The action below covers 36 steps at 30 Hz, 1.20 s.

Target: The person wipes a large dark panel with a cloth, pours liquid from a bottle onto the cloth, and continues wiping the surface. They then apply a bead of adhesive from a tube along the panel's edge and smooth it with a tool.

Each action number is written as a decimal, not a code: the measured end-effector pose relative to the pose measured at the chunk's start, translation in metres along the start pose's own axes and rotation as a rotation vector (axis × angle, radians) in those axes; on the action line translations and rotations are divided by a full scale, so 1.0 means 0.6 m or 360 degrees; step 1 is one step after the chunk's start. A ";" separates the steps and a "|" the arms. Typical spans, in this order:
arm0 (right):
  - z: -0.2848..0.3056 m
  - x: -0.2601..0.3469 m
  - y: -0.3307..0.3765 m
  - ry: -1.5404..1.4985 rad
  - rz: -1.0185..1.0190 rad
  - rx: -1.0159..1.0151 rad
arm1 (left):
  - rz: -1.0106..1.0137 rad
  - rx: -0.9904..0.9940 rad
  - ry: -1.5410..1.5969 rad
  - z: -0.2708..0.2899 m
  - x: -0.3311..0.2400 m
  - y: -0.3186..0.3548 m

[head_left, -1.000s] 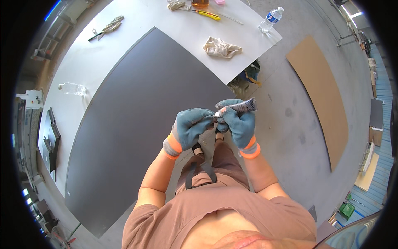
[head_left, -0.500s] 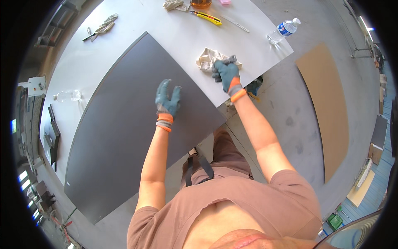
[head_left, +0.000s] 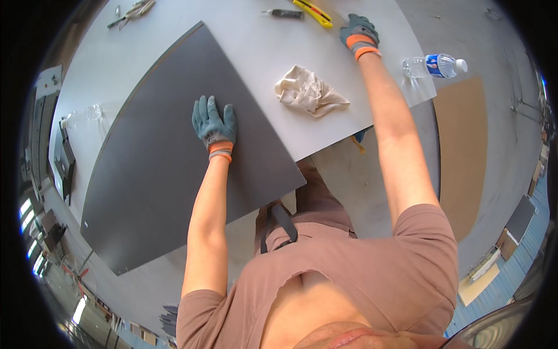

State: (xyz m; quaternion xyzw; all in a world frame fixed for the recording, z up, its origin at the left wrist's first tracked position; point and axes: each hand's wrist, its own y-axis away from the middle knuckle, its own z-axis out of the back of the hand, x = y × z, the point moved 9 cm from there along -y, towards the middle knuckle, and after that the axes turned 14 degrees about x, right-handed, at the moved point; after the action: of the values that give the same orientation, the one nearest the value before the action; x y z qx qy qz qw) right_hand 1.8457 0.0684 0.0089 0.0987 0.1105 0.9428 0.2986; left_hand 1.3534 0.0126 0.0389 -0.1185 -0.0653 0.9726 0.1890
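1. At the table's far edge, right hand (head_left: 359, 32) reached toward a yellow utility knife (head_left: 313, 11); fingers curled, grip hard to tell, fingertips hidden.
2. Left hand (head_left: 214, 122) lay flat, fingers spread, on the dark panel (head_left: 157, 163), holding nothing.
3. Small grey tube (head_left: 283, 13) sat beside the knife.
4. Crumpled rag (head_left: 308, 92) and water bottle (head_left: 433, 64) lay nearby on the white table (head_left: 256, 46).

Counted: two gloved hands, left (head_left: 214, 123) and right (head_left: 359, 34). One dark panel (head_left: 168, 174). One rag (head_left: 308, 92). One bottle (head_left: 433, 65). One yellow knife (head_left: 314, 13). One tube (head_left: 283, 13). One pliers (head_left: 131, 13).
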 end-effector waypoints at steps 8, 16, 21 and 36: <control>-0.016 0.008 -0.032 0.0442 0.0430 0.0131 | -0.0041 -0.0104 0.0056 -0.001 0.007 0.001; -0.031 -0.012 0.139 0.0394 0.0053 0.0086 | -0.0093 -0.0196 -0.0088 0.016 -0.007 0.004; -0.034 -0.062 0.198 0.0339 -0.0126 -0.0092 | -0.0033 -0.0098 -0.0011 0.001 0.005 0.007; -0.113 0.160 0.865 -0.0304 0.0507 -0.0228 | -0.0018 -0.0021 0.0011 -0.025 0.023 -0.001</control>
State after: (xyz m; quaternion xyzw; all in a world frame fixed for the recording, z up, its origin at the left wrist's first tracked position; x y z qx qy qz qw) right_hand 1.4707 -0.2989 0.0946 0.1825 -0.0026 0.9699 0.1611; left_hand 1.3452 0.0196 0.0218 -0.1228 -0.0719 0.9706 0.1939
